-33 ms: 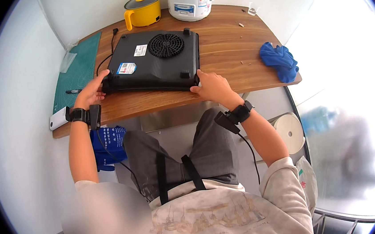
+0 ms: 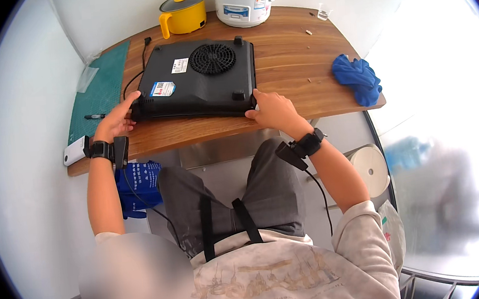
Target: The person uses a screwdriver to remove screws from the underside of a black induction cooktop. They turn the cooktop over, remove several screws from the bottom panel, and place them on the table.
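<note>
A black induction cooker (image 2: 189, 91) lies upside down on the wooden table, its round fan grille, small feet and two labels facing up. My left hand (image 2: 116, 119) grips its near left corner, thumb on the upper edge and the other fingers curled at the side. My right hand (image 2: 276, 110) is closed on the near right corner, with some fingertips hidden by the hand and the cooker. From the cooker's left side a black cord (image 2: 131, 82) runs to a plug (image 2: 147, 41) lying on the table.
Behind the cooker stand a yellow pot (image 2: 188, 20) and a white rice cooker (image 2: 241, 7). A green cutting mat (image 2: 105, 76) with a pen (image 2: 94, 116) lies left, near a white phone-sized device (image 2: 75, 151). A blue cloth (image 2: 357, 79) rests at the right edge; a small clear cup (image 2: 323, 14) stands farther back.
</note>
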Motion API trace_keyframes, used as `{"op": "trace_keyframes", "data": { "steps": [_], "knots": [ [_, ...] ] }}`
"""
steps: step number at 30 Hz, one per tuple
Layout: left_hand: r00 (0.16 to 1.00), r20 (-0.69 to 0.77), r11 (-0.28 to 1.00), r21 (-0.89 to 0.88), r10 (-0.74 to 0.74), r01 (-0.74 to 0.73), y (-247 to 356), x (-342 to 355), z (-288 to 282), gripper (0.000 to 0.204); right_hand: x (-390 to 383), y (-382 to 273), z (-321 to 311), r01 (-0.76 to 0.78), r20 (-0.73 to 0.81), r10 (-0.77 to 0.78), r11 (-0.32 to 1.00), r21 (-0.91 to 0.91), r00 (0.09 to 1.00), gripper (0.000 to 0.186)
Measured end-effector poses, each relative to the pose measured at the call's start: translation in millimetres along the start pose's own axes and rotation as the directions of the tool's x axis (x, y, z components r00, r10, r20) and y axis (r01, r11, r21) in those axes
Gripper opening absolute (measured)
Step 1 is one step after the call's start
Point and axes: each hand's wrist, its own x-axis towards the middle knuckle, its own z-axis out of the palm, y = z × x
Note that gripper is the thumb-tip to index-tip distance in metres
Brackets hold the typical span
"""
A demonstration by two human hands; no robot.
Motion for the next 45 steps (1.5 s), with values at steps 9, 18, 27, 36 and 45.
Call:
{"op": "trace_keyframes", "data": {
  "steps": [9, 18, 27, 36, 45],
  "knots": [
    [0.98, 0.197, 0.962, -0.266, -0.013, 0.067, -44, -84, 23, 0.061, 9, 22, -2, 0.035, -0.272, -0.049, 0.998, -0.058, 0.961, 0.022],
    [0.931, 0.365, 0.893, -0.412, -0.02, 0.18, -69, -117, 55, 0.041, 60, 43, 5, -0.008, -0.329, -0.017, 0.997, -0.073, 0.944, 0.019],
    [0.907, 0.413, 0.802, -0.567, 0.08, 0.187, -80, -126, 88, 0.038, 64, 46, 0, -0.104, -0.137, 0.123, 0.984, 0.142, 0.983, 0.062],
    [0.851, 0.496, 0.726, -0.649, 0.175, 0.229, -64, -135, 147, 0.035, -15, -17, -17, 0.065, 0.085, -0.088, 0.968, 0.24, 0.992, 0.046],
    [0.81, 0.525, 0.645, -0.719, 0.26, 0.259, -34, -125, 211, 0.035, -49, -13, 11, -0.218, 0.268, 0.105, 0.871, 0.44, 0.958, 0.035]
  ]
}}
